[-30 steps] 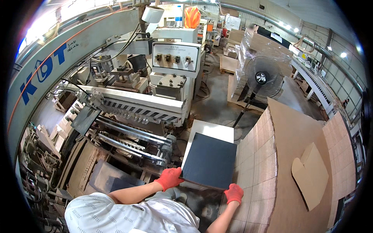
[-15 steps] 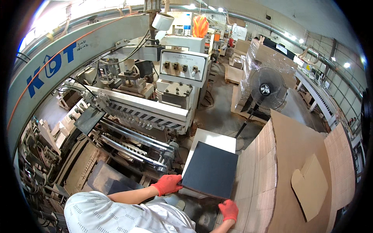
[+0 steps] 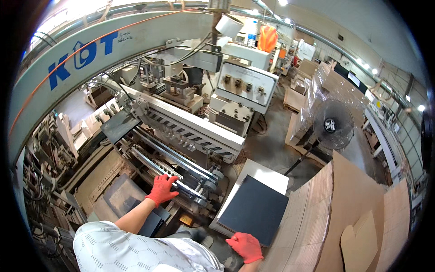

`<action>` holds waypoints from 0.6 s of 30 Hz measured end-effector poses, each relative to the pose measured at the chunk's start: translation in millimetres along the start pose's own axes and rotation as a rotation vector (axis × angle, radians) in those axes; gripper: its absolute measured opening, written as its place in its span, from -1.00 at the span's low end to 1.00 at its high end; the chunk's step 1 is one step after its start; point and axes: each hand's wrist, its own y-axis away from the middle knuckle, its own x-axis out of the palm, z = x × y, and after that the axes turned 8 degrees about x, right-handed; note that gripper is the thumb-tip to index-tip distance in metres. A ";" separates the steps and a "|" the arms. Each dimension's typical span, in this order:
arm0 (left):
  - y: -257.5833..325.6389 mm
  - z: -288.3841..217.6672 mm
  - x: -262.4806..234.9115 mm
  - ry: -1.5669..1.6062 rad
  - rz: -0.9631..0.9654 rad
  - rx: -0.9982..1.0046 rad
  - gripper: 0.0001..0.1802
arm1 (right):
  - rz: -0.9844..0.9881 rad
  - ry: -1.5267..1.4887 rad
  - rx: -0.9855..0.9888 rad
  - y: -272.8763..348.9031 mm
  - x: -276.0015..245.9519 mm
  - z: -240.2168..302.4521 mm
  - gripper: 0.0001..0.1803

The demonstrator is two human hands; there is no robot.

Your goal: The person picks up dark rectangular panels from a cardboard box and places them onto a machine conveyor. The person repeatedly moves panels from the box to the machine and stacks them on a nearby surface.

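My left hand (image 3: 162,188), in a red glove, has its fingers spread at the metal rails (image 3: 170,170) of a boring machine; nothing shows in its grasp. Also gloved in red, my right hand (image 3: 245,247) is at the near edge of a dark flat panel (image 3: 254,206). Its fingers look partly bent and are blurred, and whether they touch the panel cannot be made out. The dark panel lies flat on a stack topped by a white panel (image 3: 267,176). Below my left hand, another dark panel (image 3: 152,224) is partly hidden by my forearm.
A control box with knobs (image 3: 247,86) stands above the machine's striped guard (image 3: 186,136). To the right are tall stacks of cardboard (image 3: 301,213) with a loose cut piece (image 3: 360,245) on top. A standing fan (image 3: 333,125) is beyond them, near plastic-wrapped stacks (image 3: 317,93).
My left hand has let go of the dark panel's left edge and moved left to the machine rails. My right hand has shifted left along the panel's near side. The view has turned left.
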 end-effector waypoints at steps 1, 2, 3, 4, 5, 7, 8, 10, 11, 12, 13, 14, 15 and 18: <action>1.6 3.1 16.2 0.044 -0.029 -0.054 -0.21 | 0.020 0.030 -0.064 -9.1 -0.6 14.9 -0.60; 3.7 5.8 30.4 0.020 -0.012 -0.092 -0.18 | 0.072 0.028 -0.115 -18.7 -2.3 31.7 -0.61; 3.9 4.2 48.6 0.011 0.006 -0.167 -0.15 | 0.124 0.033 -0.158 -27.7 -5.2 47.9 -0.61; 0.1 -1.1 56.8 0.003 0.023 -0.238 -0.13 | 0.173 0.037 -0.199 -35.5 -5.1 62.2 -0.61; -3.3 -4.9 62.6 -0.037 0.094 -0.314 -0.06 | 0.185 0.032 -0.266 -42.8 0.0 73.7 -0.61; -7.0 -9.0 63.1 -0.059 0.100 -0.302 -0.08 | 0.205 0.021 -0.381 -59.1 15.3 89.7 -0.61; -7.5 -9.9 61.0 -0.071 0.106 -0.298 -0.09 | 0.180 0.032 -0.437 -67.6 22.4 98.9 -0.60; -5.6 -5.7 53.8 -0.026 0.113 -0.286 -0.17 | 0.149 0.033 -0.550 -83.4 41.9 120.2 -0.56; -5.3 -2.5 57.7 -0.024 0.127 -0.296 -0.18 | 0.131 0.073 -0.612 -93.5 50.2 129.6 -0.54; -4.1 1.1 59.8 -0.024 0.145 -0.305 -0.18 | 0.114 0.109 -0.672 -103.2 58.6 141.2 -0.52; -8.5 2.0 52.2 -0.003 0.174 -0.293 -0.19 | 0.037 0.110 -0.728 -113.1 63.4 155.4 -0.51; -4.1 3.1 58.8 -0.022 0.139 -0.281 -0.20 | 0.038 0.113 -0.735 -120.7 66.7 169.3 -0.49; -3.2 0.3 55.4 -0.019 0.128 -0.298 -0.20 | 0.006 0.157 -0.719 -128.9 69.7 184.3 -0.43; -2.4 8.8 67.8 0.005 0.101 -0.313 -0.21 | -0.209 0.222 -0.682 -154.5 97.9 210.5 -0.30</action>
